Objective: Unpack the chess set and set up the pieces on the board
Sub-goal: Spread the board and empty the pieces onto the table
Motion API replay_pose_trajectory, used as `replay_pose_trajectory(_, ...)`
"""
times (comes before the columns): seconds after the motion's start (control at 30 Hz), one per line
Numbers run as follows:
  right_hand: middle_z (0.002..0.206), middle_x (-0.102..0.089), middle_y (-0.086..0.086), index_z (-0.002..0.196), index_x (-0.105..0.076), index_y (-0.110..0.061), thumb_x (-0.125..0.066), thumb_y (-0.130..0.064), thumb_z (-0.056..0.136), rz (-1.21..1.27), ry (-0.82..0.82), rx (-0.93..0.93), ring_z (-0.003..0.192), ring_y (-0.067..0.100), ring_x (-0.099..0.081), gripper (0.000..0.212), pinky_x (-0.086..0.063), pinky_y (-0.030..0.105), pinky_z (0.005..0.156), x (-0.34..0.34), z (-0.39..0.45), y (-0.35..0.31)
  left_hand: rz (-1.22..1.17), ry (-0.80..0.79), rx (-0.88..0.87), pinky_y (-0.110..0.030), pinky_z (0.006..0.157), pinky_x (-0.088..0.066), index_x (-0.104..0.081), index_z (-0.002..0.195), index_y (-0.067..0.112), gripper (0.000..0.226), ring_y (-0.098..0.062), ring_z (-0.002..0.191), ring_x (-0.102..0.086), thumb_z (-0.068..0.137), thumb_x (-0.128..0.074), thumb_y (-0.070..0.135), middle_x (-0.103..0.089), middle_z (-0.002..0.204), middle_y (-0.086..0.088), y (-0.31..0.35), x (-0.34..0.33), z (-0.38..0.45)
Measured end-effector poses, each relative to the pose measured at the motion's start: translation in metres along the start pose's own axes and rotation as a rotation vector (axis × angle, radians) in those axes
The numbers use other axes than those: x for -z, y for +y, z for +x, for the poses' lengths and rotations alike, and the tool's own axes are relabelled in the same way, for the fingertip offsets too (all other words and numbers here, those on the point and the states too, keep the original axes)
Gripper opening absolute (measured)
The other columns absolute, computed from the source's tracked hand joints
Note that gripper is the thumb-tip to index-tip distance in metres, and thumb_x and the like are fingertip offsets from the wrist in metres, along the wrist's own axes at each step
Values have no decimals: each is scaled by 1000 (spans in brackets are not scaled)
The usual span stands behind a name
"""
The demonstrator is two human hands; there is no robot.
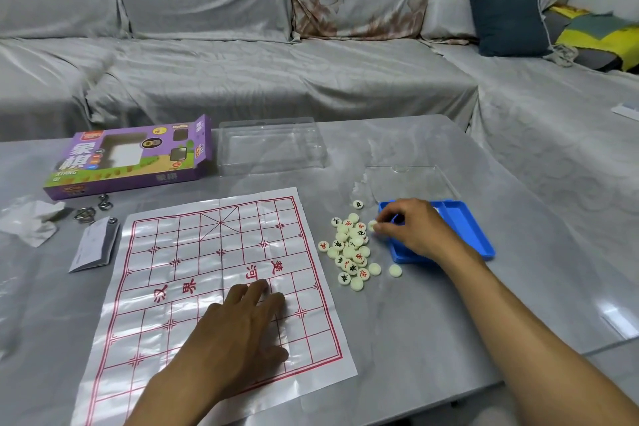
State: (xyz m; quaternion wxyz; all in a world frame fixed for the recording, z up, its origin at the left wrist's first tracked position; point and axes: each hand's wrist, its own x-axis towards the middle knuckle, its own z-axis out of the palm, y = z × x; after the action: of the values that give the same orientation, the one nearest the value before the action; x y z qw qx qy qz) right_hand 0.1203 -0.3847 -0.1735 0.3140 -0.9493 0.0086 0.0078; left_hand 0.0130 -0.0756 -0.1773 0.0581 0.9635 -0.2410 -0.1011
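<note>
A white plastic xiangqi board sheet with red lines lies flat on the grey table. My left hand rests flat on its lower middle, fingers straight. To the right of the sheet sits a pile of several cream round pieces with red or black characters. My right hand pinches one cream piece at the pile's upper right, over the left end of a blue tray.
A purple game box lies at the back left, a clear plastic cover beside it, and a clear lid behind the tray. Crumpled tissue, metal ring puzzles and a folded leaflet lie left of the sheet. A sofa stands behind the table.
</note>
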Motion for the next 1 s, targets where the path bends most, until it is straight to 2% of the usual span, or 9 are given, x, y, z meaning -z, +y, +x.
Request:
replay_pose_trajectory(0.07, 94, -66, -11, 91, -71, -22, -69, -26, 88, -11, 117, -57, 85, 10, -60, 5, -45, 23, 71, 3, 0, 8, -3, -3, 4, -30, 99, -40, -29, 137, 40, 58, -16, 135, -26, 86, -49, 59, -21, 150, 12, 0, 0, 0)
replay_pose_trajectory(0.13, 106, -68, -1, 105, -70, -20, -61, -21, 92, -89, 310, -176, 97, 19, -61, 16, -49, 31, 78, 11, 1, 26, -1, -4, 2, -30, 99, -40, -28, 137, 40, 58, -16, 135, -26, 86, -49, 58, -21, 150, 12, 0, 0, 0)
replay_pose_trajectory(0.17, 113, -67, 5, 113, -68, -19, -58, -18, 93, -149, 351, -239, 103, 25, -60, 23, -50, 35, 83, 13, 0, 37, -4, -5, 2, -30, 100, -40, -28, 137, 39, 58, -16, 136, -25, 86, -49, 58, -21, 150, 12, 1, 1, 0)
replay_pose_trajectory(0.27, 123, -60, 13, 124, -64, -23, -52, -14, 92, -284, 267, -371, 115, 32, -51, 34, -45, 37, 92, 10, -1, 59, -8, -7, 4, -30, 100, -40, -28, 137, 39, 58, -16, 136, -25, 86, -49, 57, -21, 150, 12, 1, 2, 0)
replay_pose_trajectory(0.43, 116, -65, 6, 114, -67, -17, -56, -13, 92, -307, 331, -267, 116, 31, -47, 26, -43, 38, 89, 8, 1, 59, -7, -8, 3, -30, 100, -40, -29, 137, 39, 57, -16, 135, -26, 86, -49, 57, -23, 149, 12, 2, 2, 0)
replay_pose_trajectory(0.57, 115, -65, 9, 117, -65, -21, -55, -20, 94, -353, 295, -305, 113, 32, -50, 25, -45, 41, 90, 4, 2, 64, -12, -18, 11, -30, 102, -40, -28, 138, 39, 59, -16, 137, -25, 87, -49, 58, -21, 151, 12, 2, 3, 0)
replay_pose_trajectory(0.83, 99, -68, 1, 97, -67, -22, -61, -28, 91, -300, 316, -240, 107, 26, -53, 11, -46, 41, 90, 7, -3, 58, -14, -21, 12, -31, 101, -40, -28, 138, 39, 59, -17, 136, -25, 87, -49, 58, -21, 152, 11, 2, 3, 0)
replay_pose_trajectory(0.93, 91, -68, -3, 86, -68, -23, -66, -27, 88, -220, 345, -245, 105, 24, -54, 5, -47, 42, 89, 7, -6, 58, -17, -21, 11, -31, 101, -40, -28, 138, 39, 58, -16, 137, -25, 87, -49, 58, -21, 151, 11, 2, 3, 0)
replay_pose_trajectory(1.0, 84, -68, -8, 80, -68, -25, -67, -25, 84, -104, 403, -210, 97, 20, -59, 4, -51, 38, 81, 10, -8, 52, -16, -25, 11, -31, 102, -39, -28, 138, 38, 59, -16, 137, -24, 87, -49, 58, -20, 152, 11, 2, 3, 0)
